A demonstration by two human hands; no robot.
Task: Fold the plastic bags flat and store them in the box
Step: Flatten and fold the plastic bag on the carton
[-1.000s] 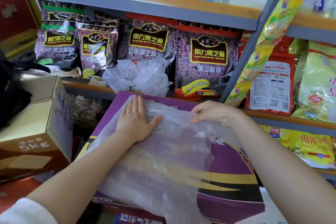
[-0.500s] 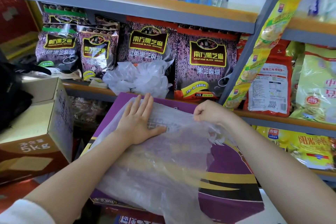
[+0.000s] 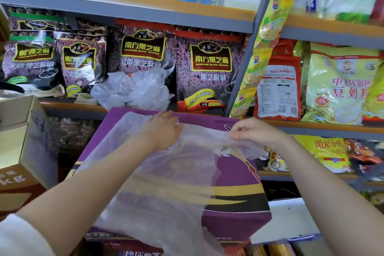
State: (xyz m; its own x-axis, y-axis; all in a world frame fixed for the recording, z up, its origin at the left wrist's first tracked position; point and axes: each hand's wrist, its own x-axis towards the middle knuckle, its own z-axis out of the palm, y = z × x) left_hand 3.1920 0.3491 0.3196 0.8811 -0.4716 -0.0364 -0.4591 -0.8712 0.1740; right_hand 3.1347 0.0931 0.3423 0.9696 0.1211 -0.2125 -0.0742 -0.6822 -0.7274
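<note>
Setting: I stand facing shop shelves, looking down at my 2 bare forearms reaching forward.
Plastic bag: a thin, see-through plastic bag lies spread over the centre of the frame, draped across the top of a purple box, its lower edge hanging past the box's near side.
My left hand: my left hand lies palm down on the bag's far edge, upper centre of the frame, fingers straight and close together, pressing the film onto the box.
My right hand: my right hand, just right of centre, has its fingers curled and its fingertips pinching the bag's upper right edge, which bunches into wrinkles under them.
Purple box: flat-topped, with yellow and black bands, it fills the lower centre of the frame below the shelf edge.
Spare bags: a crumpled heap of clear bags sits on the shelf just above the box, in front of dark purple sesame packets.
Cardboard box: a brown cardboard box with open flaps stands at the left edge of the frame.
Right side: yellow and red food packets fill the shelves at the right.
</note>
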